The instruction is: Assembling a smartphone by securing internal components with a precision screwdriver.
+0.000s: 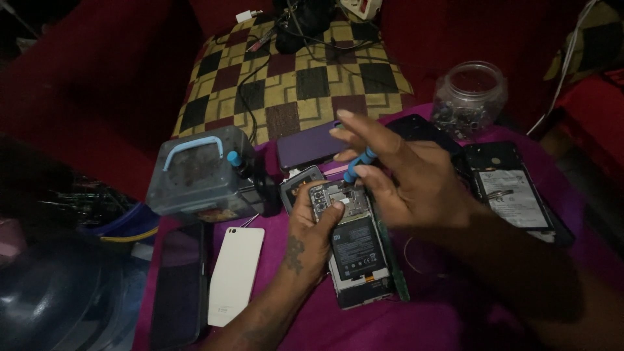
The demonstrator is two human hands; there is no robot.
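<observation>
A magenta cloth [455, 312] is spread under the work. On it, at centre, lies an opened smartphone [356, 250], back cover off, battery exposed. It is pinned flat by the left hand [312, 237], thumb pressed on its frame. A blue-handled screwdriver [357, 166] is pinched in the right hand [406, 179], tip at the phone's upper board. The driver is best kept upright and the phone held firmly, so the tip is not slipped.

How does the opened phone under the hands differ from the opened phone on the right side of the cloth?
The opened phone under the hands is steadied by the left hand while the right hand works a blue screwdriver on it. The opened phone on the right lies untouched. Both are backless, on the purple cloth.
</observation>
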